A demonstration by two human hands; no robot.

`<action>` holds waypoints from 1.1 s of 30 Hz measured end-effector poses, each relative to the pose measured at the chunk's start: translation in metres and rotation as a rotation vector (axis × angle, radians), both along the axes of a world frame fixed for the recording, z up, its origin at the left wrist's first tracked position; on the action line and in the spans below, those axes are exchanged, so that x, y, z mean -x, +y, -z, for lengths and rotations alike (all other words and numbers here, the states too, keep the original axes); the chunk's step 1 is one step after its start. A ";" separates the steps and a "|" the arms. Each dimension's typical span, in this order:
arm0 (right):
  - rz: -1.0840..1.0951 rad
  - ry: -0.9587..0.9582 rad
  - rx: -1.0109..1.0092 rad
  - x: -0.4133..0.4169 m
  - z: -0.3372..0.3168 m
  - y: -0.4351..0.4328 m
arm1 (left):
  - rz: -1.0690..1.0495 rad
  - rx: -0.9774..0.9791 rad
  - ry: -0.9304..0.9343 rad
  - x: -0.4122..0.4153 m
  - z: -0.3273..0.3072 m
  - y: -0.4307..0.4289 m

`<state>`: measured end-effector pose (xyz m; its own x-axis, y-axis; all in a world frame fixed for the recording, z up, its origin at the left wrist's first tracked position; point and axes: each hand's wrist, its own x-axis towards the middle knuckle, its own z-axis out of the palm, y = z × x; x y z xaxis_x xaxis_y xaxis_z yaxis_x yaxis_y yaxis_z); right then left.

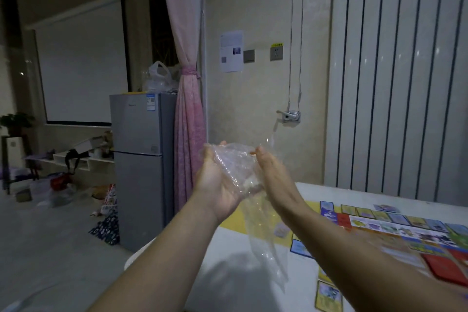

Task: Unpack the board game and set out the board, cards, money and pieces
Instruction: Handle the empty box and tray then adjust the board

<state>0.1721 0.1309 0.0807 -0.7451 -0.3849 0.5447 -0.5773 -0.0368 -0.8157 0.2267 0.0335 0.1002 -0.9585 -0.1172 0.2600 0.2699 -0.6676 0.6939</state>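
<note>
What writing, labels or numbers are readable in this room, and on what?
No text here can be read.
Fridge badge: too small.
Blue label on the fridge: blurred.
Wall notice: too small.
Yellow sticker above the socket: too small.
Game board and cards: blurred.
Clear plastic bag held by left hand: no print seen.

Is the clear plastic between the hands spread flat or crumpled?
Crumpled: the clear plastic is bunched between the left hand and right hand, one loose end hanging down.

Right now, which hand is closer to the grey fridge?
Left. The left hand cups the plastic wrap on the side nearest the fridge; the right hand presses it from beyond.
</note>
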 end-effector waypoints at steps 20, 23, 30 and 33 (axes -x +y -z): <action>0.121 0.029 0.279 0.009 -0.011 0.009 | 0.156 0.106 -0.461 -0.018 0.036 0.010; -0.037 -0.019 0.290 -0.004 0.002 0.000 | 0.187 -0.018 -0.376 -0.017 0.040 0.011; -0.013 0.241 -0.075 -0.011 0.028 -0.003 | -0.048 -0.147 -0.054 -0.024 0.050 -0.001; 0.066 0.364 -0.391 -0.014 0.039 -0.005 | -0.102 -0.045 -0.045 -0.032 0.060 -0.004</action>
